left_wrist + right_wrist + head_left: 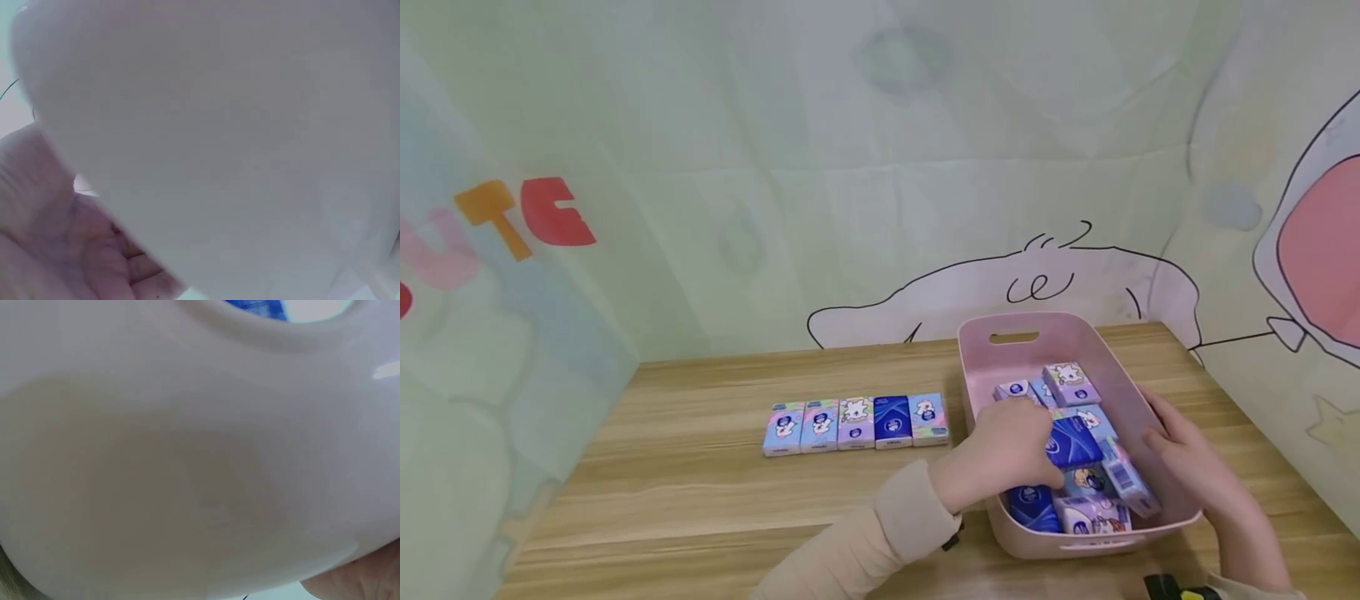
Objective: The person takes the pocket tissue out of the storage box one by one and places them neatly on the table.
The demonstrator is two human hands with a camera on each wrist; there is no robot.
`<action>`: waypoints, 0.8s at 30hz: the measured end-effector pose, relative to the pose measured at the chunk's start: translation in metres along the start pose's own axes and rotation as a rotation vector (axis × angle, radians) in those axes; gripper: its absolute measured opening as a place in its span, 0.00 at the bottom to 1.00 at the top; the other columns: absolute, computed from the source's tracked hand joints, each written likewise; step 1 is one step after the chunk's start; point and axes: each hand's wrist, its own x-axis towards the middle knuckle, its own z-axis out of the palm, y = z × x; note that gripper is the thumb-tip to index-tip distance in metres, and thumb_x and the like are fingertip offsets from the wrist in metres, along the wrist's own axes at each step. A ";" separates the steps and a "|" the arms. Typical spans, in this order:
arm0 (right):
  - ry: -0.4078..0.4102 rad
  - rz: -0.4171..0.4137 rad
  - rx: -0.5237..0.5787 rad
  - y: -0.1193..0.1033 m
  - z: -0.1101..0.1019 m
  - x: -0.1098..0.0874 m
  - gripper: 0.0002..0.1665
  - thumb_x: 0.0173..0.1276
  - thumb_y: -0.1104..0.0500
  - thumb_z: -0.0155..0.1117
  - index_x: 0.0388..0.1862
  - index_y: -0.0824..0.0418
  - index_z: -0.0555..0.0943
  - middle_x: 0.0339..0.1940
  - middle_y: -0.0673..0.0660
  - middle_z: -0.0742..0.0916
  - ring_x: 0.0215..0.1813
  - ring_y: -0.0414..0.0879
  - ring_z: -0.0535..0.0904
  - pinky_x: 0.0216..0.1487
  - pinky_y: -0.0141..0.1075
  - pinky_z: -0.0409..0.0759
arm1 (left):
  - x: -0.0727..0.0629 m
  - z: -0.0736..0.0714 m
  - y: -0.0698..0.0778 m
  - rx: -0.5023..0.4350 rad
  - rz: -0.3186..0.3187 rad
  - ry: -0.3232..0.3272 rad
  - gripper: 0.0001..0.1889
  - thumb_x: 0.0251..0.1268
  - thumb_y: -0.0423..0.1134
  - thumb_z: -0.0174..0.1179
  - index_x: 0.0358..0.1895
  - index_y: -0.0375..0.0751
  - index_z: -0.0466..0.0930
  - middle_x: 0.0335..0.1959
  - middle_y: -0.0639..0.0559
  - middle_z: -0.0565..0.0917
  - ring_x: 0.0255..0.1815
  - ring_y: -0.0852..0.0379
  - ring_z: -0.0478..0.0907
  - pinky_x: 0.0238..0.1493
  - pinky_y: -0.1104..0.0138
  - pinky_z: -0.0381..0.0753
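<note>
A pink plastic basket (pixel 1015 542) holds several small tissue packs in blue, lilac and pastel prints. My left hand (pixel 1003 446) reaches into it over the left rim and pinches the end of a dark blue tissue pack (pixel 1078 442), thumb below; the fingertips are hidden. On the basket's right rim, my right hand (pixel 1198 467) grips the wall, thumb at the edge and fingers along the outside. In the left wrist view the pale basket wall (pixel 219 137) covers most of my palm (pixel 69 250). The right wrist view is filled by the basket's outside (pixel 187 456).
Left of the basket, several tissue packs lie in a neat touching row, with a dark blue pack (pixel 892 421) among the pastel ones (pixel 784 429). The wooden table (pixel 700 500) meets a printed cloth backdrop (pixel 737 208) behind and at both sides.
</note>
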 end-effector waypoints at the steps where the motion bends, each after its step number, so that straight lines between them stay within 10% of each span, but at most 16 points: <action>1: 0.001 -0.001 0.000 0.001 0.000 0.000 0.33 0.77 0.63 0.38 0.77 0.67 0.46 0.71 0.78 0.62 0.65 0.70 0.62 0.57 0.29 0.69 | -0.002 -0.002 -0.002 -0.008 0.001 0.012 0.24 0.40 0.64 0.71 0.38 0.53 0.82 0.31 0.61 0.79 0.30 0.65 0.72 0.24 0.69 0.72; 5: 0.004 0.009 0.002 0.000 0.000 -0.001 0.33 0.76 0.63 0.38 0.77 0.67 0.46 0.71 0.78 0.61 0.66 0.71 0.61 0.59 0.28 0.68 | -0.015 -0.011 -0.010 -0.054 -0.003 0.074 0.30 0.41 0.67 0.69 0.43 0.49 0.81 0.32 0.60 0.79 0.31 0.65 0.71 0.26 0.72 0.73; 10: -0.023 0.038 0.035 -0.003 -0.001 0.001 0.33 0.77 0.64 0.35 0.77 0.68 0.44 0.72 0.80 0.58 0.68 0.74 0.58 0.62 0.69 0.59 | -0.038 -0.027 -0.025 -0.088 -0.031 0.159 0.36 0.46 0.66 0.67 0.53 0.43 0.77 0.38 0.57 0.78 0.37 0.63 0.72 0.36 0.73 0.77; 24: -0.040 0.046 0.049 -0.005 0.000 0.000 0.33 0.77 0.64 0.34 0.77 0.67 0.41 0.72 0.80 0.57 0.68 0.75 0.57 0.61 0.70 0.59 | -0.097 -0.040 -0.083 -0.095 -0.298 0.442 0.31 0.44 0.60 0.69 0.44 0.38 0.79 0.31 0.53 0.78 0.29 0.59 0.71 0.26 0.71 0.72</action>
